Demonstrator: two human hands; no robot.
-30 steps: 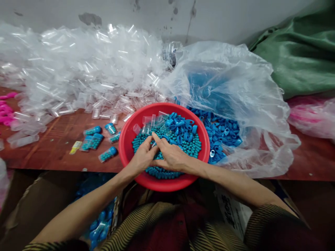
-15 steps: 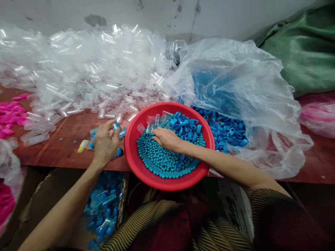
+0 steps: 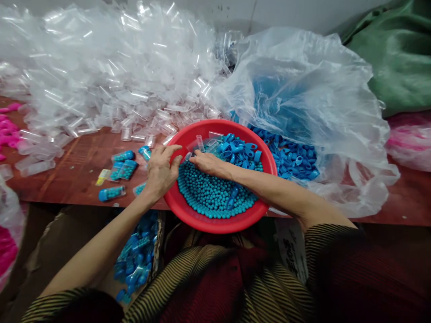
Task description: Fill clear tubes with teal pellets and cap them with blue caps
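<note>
A red basin [image 3: 182, 216] holds turquoise beads [image 3: 212, 193], blue caps [image 3: 240, 148] and a few clear plastic tubes [image 3: 200, 142]. Inside it, my right hand [image 3: 210, 163] has its fingertips pinched at a small clear tube [image 3: 187, 156] above the beads. My left hand [image 3: 162, 171] is over the basin's left rim, thumb and fingers apart, with nothing visible between them. Left of that hand, several bead-filled tubes with blue caps [image 3: 127, 169] lie on the red-brown table [image 3: 77, 175]; one is partly covered by the wrist.
A large heap of clear tubes [image 3: 128, 76] covers the back left. Behind the basin at right, a plastic bag [image 3: 323, 98] spills more blue caps [image 3: 296, 161]. Pink pieces [image 3: 8, 130] lie far left. Below the table edge, a carton holds filled tubes [image 3: 138, 251].
My left hand has moved right from the filled tubes to the basin rim, uncovering them. My right hand has shifted slightly left to the small clear tube. The view has tilted down a little.
</note>
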